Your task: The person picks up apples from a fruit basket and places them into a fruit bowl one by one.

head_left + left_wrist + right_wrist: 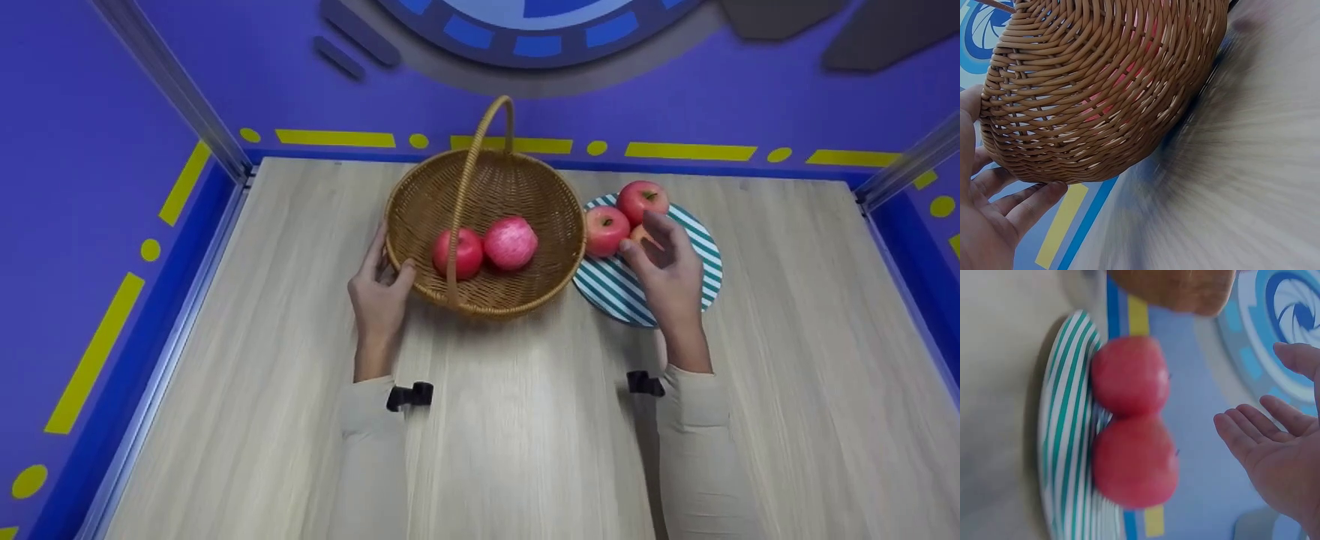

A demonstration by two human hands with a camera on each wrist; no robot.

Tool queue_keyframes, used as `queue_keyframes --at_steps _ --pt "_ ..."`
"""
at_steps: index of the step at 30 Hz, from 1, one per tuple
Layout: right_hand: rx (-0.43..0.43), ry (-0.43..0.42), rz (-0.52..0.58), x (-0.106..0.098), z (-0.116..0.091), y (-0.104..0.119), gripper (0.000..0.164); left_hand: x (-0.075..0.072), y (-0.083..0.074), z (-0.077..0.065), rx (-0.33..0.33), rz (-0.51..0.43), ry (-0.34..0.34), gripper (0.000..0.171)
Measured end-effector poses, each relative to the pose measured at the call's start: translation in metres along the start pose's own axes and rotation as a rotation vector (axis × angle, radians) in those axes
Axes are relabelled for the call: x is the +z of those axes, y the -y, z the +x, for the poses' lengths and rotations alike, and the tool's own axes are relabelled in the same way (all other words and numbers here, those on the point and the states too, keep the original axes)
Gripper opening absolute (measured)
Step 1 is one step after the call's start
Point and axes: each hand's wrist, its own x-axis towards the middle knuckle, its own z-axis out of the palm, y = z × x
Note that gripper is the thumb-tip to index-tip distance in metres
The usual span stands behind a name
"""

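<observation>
A brown wicker basket (480,176) with a tall arched handle has a red apple (466,253) and a pink streaked round fruit (511,243) inside. My left hand (380,296) holds its left side, thumb at the rim and fingers against the woven outside (1100,84). To the right, red apples (643,201) sit together on a round green-and-white striped plate (611,289). One fruit there is partly hidden by my right hand (671,277), which hovers over the plate with loose fingers. In the right wrist view, that hand (1280,450) is apart from the two apples (1134,461).
A light wood-grain table (510,435) lies under everything. Behind it stands a blue printed panel (315,97) with yellow marks, and similar panels line both sides. The basket's right rim overlaps the plate's left edge in the head view.
</observation>
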Motion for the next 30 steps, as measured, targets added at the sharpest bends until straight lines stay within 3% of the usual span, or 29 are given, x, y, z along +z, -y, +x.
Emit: queue_keyframes --at_steps 5,11,24,30 --pt "-0.078 0.071 -0.012 0.013 0.005 0.018 0.058 -0.001 0.003 -0.002 0.003 0.006 0.005 0.069" --pt "-0.139 0.129 -0.117 0.022 0.015 0.034 0.058 -0.002 0.003 -0.002 0.029 0.031 0.008 0.068" --pt "-0.259 0.316 -0.293 0.039 0.034 0.047 0.063 -0.001 0.001 0.001 0.027 0.038 0.004 0.068" --pt "-0.276 0.454 -0.389 0.052 0.042 0.051 0.062 0.002 -0.016 -0.002 0.011 0.023 0.012 0.067"
